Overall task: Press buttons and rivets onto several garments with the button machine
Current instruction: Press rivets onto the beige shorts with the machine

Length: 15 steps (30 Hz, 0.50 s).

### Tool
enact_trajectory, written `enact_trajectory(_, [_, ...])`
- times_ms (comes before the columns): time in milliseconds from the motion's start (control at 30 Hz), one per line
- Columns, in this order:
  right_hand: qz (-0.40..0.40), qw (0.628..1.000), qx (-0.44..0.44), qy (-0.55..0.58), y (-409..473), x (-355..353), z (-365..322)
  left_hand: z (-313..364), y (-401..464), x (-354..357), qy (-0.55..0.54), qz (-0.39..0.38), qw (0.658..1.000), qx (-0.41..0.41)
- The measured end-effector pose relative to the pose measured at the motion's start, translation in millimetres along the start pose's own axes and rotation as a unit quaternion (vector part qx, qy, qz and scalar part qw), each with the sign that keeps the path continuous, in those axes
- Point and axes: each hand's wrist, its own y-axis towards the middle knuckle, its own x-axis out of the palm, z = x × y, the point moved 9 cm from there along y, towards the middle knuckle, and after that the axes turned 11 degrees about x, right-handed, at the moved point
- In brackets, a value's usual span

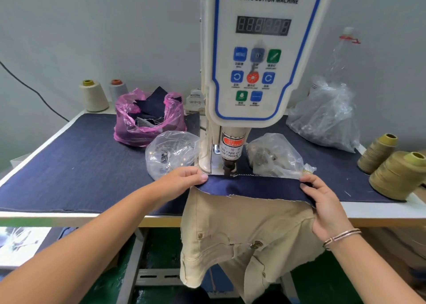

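Head view: both hands are pinching a navy denim strip point(253, 187) stretched between them at the bench point(69, 213) front edge, directly under the button machine point(258, 73) punch. Left hand point(182, 179) is gripping its left end, right hand point(322, 202) its right end. Beige garment point(242, 239) is hanging below the strip, off the bench.

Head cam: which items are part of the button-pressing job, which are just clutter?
In use: button machine, navy strip, khaki garment, left hand, right hand, two fastener bags.

Idle: thread cones, pink scrap bag, clear bag.
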Motion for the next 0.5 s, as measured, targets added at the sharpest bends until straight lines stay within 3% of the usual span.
enact_trajectory(233, [0.092, 0.995, -0.044, 0.016, 7, -20, -5, -3, 12, 7, 0.024, 0.029, 0.999, -0.002])
enact_trajectory(400, [0.119, 0.991, -0.046, 0.028, 10, -27, -3, -10, 10, 21, -0.135, 0.005, 0.991, -0.005])
enact_trajectory(500, [0.132, 0.990, -0.045, 0.032, 10, -32, 1, -11, 10, 25, -0.175, -0.009, 0.984, -0.002])
